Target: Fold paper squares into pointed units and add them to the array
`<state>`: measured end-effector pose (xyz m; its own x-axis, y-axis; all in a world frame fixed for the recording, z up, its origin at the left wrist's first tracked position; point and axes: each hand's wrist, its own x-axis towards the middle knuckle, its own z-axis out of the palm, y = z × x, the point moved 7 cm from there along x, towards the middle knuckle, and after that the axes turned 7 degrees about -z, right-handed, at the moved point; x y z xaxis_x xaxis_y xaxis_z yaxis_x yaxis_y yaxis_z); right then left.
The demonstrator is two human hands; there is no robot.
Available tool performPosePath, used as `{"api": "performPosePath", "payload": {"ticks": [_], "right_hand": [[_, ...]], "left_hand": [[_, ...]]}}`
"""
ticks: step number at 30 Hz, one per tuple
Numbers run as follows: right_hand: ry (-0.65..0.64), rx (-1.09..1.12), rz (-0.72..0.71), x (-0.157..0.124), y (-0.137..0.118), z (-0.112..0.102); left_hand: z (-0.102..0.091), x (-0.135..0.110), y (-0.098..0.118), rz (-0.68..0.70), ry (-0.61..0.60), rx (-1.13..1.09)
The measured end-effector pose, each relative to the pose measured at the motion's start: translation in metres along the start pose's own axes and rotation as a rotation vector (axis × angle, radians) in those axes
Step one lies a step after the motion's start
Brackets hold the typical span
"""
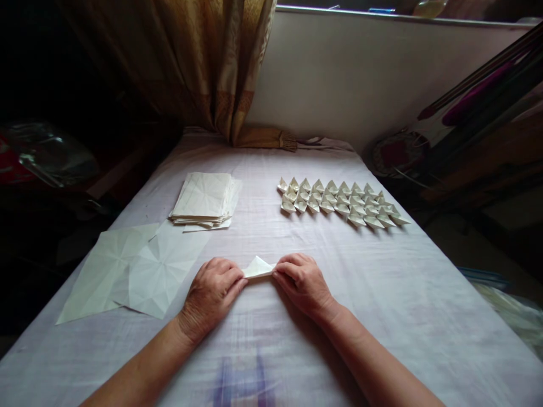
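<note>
A small folded white paper boat (258, 267) lies on the pale cloth just in front of me. My left hand (212, 294) pinches its left end with curled fingers. Its right end is pinched by my right hand (303, 282), knuckles up. Both hands rest on the cloth. To the left lie two large creased paper sheets (131, 271), overlapping. Behind them sits a stack of creased paper (206, 200). At the back right, several finished paper boats (339, 202) stand in close rows.
The cloth-covered table (382, 316) runs back to a white wall (360, 73). A brown curtain (203, 68) hangs at the back, its hem on the table. Dark clutter lies off the left edge, rods and bags off the right.
</note>
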<state>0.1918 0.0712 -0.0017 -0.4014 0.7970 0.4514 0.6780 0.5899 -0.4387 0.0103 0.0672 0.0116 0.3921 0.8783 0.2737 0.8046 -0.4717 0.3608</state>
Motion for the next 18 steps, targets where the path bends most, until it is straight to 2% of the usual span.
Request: {"api": "performPosePath", "payload": {"ticks": [7, 18], "right_hand": [[-0.031, -0.090, 0.130, 0.007, -0.002, 0.001], [-0.005, -0.106, 0.216, 0.008, 0.001, 0.003]], "left_hand": [[0.005, 0.011, -0.007, -0.146, -0.023, 0.002], [0.008, 0.013, -0.007, -0.203, -0.046, 0.026]]}}
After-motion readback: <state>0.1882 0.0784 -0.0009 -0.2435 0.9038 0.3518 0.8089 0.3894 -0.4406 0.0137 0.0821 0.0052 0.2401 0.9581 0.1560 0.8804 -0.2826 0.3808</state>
